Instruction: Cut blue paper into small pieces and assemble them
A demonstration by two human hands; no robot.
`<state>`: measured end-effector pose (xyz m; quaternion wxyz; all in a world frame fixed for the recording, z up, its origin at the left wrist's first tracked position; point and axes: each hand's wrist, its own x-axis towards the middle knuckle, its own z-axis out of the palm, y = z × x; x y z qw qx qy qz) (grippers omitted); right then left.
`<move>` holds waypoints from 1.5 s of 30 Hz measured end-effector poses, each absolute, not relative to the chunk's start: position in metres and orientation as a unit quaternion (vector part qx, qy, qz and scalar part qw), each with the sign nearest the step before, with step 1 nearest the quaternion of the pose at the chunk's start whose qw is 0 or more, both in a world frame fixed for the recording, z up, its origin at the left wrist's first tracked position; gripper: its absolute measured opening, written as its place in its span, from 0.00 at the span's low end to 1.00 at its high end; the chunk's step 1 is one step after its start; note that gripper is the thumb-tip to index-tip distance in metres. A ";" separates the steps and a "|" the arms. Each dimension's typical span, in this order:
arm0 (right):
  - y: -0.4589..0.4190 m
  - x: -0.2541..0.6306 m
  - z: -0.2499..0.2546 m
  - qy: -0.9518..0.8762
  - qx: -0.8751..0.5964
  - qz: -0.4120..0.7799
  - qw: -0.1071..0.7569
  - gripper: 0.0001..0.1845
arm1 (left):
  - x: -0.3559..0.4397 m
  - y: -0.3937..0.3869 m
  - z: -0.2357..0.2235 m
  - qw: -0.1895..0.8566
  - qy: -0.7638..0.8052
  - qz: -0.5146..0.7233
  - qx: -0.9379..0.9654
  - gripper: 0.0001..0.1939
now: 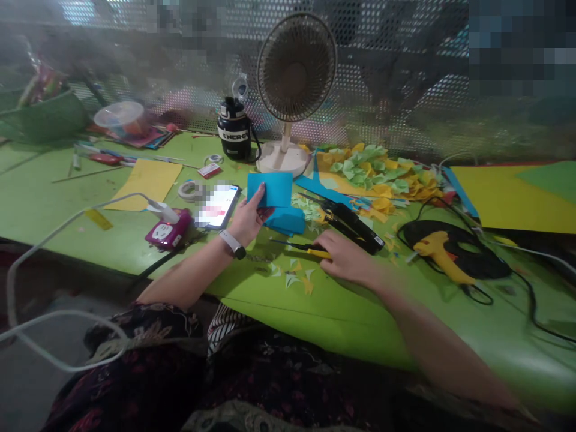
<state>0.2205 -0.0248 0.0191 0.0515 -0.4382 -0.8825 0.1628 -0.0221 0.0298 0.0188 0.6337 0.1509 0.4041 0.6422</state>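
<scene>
Left hand (245,221) pinching blue paper (270,191), right hand (346,258) closed around yellow-handled scissors (310,249). One green basket (45,120) and one clear tub (119,117) on the table (45,204).

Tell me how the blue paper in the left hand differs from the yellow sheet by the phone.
The blue paper is held up in the left hand, while the yellow sheet lies flat on the green table. The blue paper also looks smaller than the yellow sheet. Both appear to be coloured card with straight edges.
</scene>
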 end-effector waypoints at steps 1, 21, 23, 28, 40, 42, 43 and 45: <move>-0.026 0.220 0.021 -0.876 -0.441 0.186 0.062 0.17 | -0.022 0.030 0.019 0.631 0.406 0.645 0.147 0.15; -0.034 0.205 0.026 -0.726 -0.527 0.406 0.174 0.12 | -0.016 0.026 0.024 0.636 0.379 0.665 0.103 0.05; -0.033 0.204 0.025 -0.723 -0.530 0.402 0.186 0.11 | -0.016 0.026 0.023 0.633 0.382 0.664 0.108 0.07; -0.031 0.205 0.022 -0.707 -0.527 0.422 0.211 0.10 | -0.017 0.027 0.020 0.637 0.377 0.663 0.115 0.10; -0.032 0.204 0.024 -0.678 -0.531 0.457 0.221 0.10 | -0.017 0.029 0.018 0.631 0.369 0.673 0.118 0.09; -0.032 0.204 0.024 -0.686 -0.531 0.449 0.215 0.10 | -0.018 0.029 0.019 0.628 0.371 0.673 0.117 0.09; -0.031 0.204 0.024 -0.689 -0.532 0.444 0.213 0.10 | -0.018 0.029 0.019 0.629 0.371 0.673 0.117 0.08; -0.031 0.204 0.023 -0.693 -0.534 0.435 0.215 0.09 | -0.017 0.028 0.020 0.633 0.371 0.670 0.115 0.08</move>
